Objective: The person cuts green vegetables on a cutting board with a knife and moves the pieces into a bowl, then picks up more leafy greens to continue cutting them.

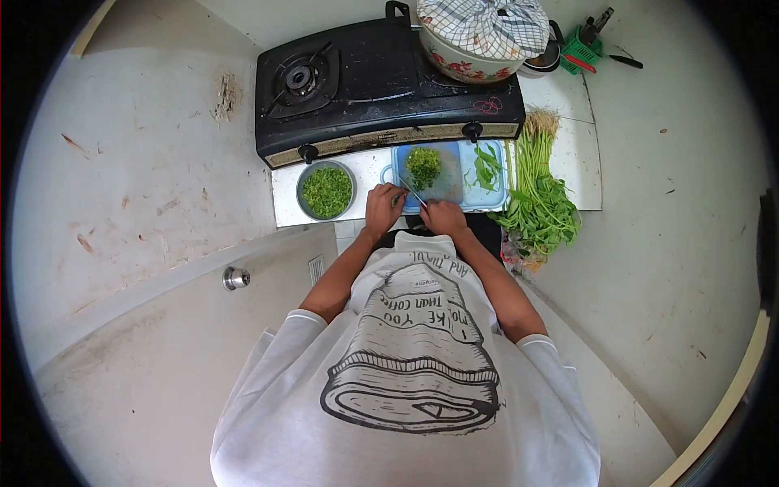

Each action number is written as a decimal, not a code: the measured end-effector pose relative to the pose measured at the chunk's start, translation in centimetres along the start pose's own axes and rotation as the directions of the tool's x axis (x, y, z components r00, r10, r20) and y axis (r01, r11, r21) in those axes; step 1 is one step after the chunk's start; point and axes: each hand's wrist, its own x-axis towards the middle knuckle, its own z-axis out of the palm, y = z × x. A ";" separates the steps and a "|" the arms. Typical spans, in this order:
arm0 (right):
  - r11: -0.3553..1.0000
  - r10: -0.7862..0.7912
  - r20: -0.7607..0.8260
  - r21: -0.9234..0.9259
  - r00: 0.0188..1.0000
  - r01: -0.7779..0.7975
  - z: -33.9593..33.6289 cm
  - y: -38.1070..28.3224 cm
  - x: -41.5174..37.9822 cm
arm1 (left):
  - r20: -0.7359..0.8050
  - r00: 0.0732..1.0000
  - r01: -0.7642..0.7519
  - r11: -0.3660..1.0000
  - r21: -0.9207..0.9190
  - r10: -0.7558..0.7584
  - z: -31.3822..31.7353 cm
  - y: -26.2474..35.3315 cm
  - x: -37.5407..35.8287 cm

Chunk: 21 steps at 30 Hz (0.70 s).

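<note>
My right hand [444,217] is wrapped round the handle of a knife [415,193], its thin blade slanting up and left over the blue cutting board [453,195]. At the board's lower left edge, my left hand [384,209] is closed, its fingertips close to the blade. What those fingers hold, if anything, is too small to make out. Just beyond the blade lies a heap of chopped greens [423,166]. Loose green leaves [487,167] rest in the board's paler right section. A grey bowl [350,203] left of the board holds more chopped greens.
A black two-burner gas stove [365,89] stands behind the board, bearing a large flowered pot [466,65] topped with a checked cloth. To the right lies a bunch of long-stemmed leafy greens [540,191]. A green basket [581,53] with knives sits at the back right corner.
</note>
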 end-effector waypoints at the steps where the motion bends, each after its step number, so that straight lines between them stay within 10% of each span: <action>1: 1.000 0.017 0.000 0.004 1.000 -0.017 -0.1 0.0 -0.2 | 0.007 1.000 0.003 1.000 0.002 -0.003 -0.1 0.0 0.0; 21: 1.000 -0.013 -0.023 -0.020 1.000 0.013 0.3 -0.1 -0.1 | 0.038 0.998 0.049 0.998 -0.025 -0.048 0.2 -0.2 0.3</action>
